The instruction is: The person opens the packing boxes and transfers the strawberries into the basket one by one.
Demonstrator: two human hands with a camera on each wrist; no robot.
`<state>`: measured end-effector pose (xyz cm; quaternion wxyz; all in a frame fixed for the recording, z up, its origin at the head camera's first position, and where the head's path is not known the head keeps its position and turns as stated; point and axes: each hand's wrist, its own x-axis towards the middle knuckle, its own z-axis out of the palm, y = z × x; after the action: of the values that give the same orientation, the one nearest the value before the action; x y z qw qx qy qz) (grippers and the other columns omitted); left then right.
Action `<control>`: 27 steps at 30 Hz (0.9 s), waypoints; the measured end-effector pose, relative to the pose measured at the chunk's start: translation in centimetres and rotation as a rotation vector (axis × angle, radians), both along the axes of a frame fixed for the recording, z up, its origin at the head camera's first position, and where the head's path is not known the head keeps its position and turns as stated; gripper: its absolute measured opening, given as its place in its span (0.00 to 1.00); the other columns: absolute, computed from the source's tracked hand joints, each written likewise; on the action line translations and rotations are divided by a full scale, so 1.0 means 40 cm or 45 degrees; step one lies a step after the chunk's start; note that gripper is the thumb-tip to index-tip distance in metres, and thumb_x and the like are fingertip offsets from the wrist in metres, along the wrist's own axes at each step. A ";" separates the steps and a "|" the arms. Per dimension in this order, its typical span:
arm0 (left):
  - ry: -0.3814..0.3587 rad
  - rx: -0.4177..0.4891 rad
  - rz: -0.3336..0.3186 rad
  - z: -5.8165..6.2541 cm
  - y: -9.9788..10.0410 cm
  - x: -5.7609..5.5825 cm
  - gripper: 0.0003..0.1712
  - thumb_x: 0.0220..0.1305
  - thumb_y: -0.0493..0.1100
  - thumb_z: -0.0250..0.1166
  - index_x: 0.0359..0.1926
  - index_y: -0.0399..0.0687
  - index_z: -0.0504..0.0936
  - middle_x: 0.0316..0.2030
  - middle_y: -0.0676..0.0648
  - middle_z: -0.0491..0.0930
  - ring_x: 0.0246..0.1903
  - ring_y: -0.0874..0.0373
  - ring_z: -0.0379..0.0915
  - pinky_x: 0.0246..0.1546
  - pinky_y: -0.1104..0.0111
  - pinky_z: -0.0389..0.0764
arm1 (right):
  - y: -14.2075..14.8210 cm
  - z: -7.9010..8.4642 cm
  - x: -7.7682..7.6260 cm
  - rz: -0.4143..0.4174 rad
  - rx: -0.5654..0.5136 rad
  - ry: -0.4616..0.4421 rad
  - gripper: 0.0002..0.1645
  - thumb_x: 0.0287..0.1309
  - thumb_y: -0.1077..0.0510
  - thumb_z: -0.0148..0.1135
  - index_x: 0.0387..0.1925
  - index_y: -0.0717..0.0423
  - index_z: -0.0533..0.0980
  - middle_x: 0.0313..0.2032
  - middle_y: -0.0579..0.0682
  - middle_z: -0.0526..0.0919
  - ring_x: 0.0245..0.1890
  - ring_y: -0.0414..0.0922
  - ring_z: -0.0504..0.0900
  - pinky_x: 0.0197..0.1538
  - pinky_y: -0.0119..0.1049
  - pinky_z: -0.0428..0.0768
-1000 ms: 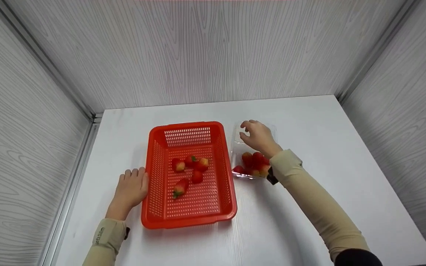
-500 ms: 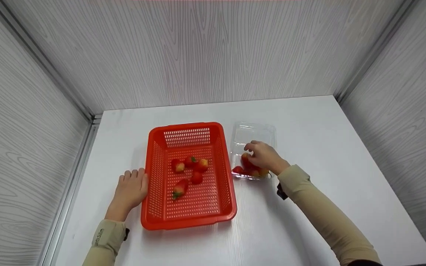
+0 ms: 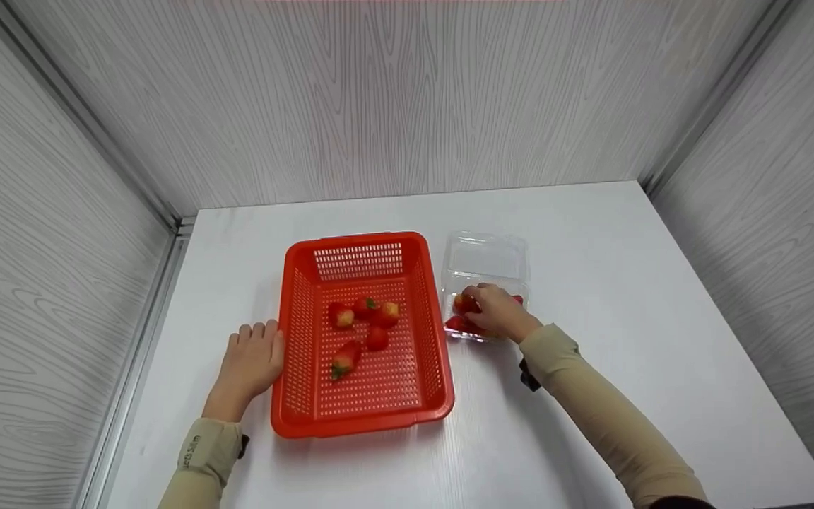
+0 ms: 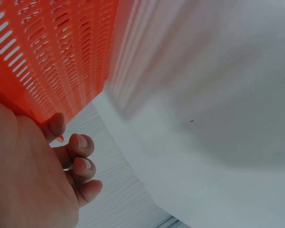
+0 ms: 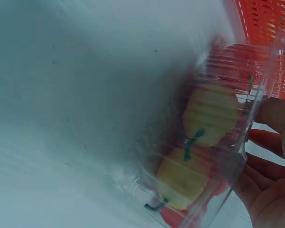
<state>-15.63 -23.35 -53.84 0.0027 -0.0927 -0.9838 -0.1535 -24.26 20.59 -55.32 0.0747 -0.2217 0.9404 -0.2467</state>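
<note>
In the head view my left hand [image 3: 254, 359] lies along the left side of a red plastic basket [image 3: 363, 424], its fingers extended. The left wrist view has the thumb against the basket wall [image 4: 61, 52] and the other fingers loosely bent. Several strawberries [image 3: 345, 358] lie on the basket floor. My right hand [image 3: 500, 312] reaches into a clear plastic clamshell box [image 3: 486, 256] and grips a strawberry [image 3: 461, 303] at the left. It covers part of the fruit there. Through the box wall, pale-ended strawberries [image 5: 210, 114] show in the right wrist view.
The clamshell stands right beside the basket's right rim, its lid folded back toward the rear wall [image 3: 379, 106]. Both sit on a white table [image 3: 591, 247] with grey wood-grain panels on the left, back and right.
My right hand has come down from over the clamshell's lid into the strawberries, and its fingers have closed around one. The left hand and the basket have stayed in place.
</note>
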 end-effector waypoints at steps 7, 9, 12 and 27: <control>0.015 -0.003 0.001 0.002 0.002 -0.003 0.16 0.77 0.47 0.40 0.41 0.39 0.68 0.31 0.41 0.67 0.34 0.43 0.60 0.38 0.52 0.61 | -0.013 -0.018 -0.010 -0.063 0.006 -0.046 0.16 0.58 0.65 0.64 0.49 0.61 0.79 0.40 0.56 0.82 0.42 0.51 0.79 0.51 0.46 0.77; 0.012 -0.003 0.001 0.002 0.002 -0.002 0.16 0.77 0.47 0.40 0.41 0.40 0.68 0.31 0.41 0.67 0.35 0.43 0.60 0.38 0.53 0.61 | -0.016 -0.021 -0.010 -0.074 -0.013 -0.057 0.17 0.58 0.66 0.64 0.50 0.61 0.79 0.41 0.56 0.82 0.42 0.51 0.79 0.52 0.46 0.78; -0.006 -0.009 0.000 0.000 -0.001 0.002 0.17 0.77 0.47 0.40 0.42 0.39 0.69 0.32 0.40 0.67 0.35 0.43 0.61 0.38 0.52 0.62 | -0.020 -0.030 -0.005 -0.057 -0.016 -0.046 0.18 0.56 0.69 0.62 0.49 0.61 0.79 0.40 0.56 0.82 0.42 0.51 0.79 0.52 0.46 0.78; 0.008 0.003 -0.012 0.001 -0.002 0.002 0.16 0.77 0.47 0.40 0.42 0.39 0.69 0.33 0.40 0.67 0.35 0.43 0.60 0.39 0.52 0.62 | -0.007 -0.016 0.002 -0.059 -0.037 0.085 0.08 0.58 0.68 0.65 0.41 0.64 0.81 0.33 0.56 0.82 0.34 0.51 0.79 0.44 0.46 0.78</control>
<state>-15.56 -23.44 -53.80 0.0050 -0.0979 -0.9831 -0.1544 -24.19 20.30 -55.96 0.0346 -0.2091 0.9436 -0.2543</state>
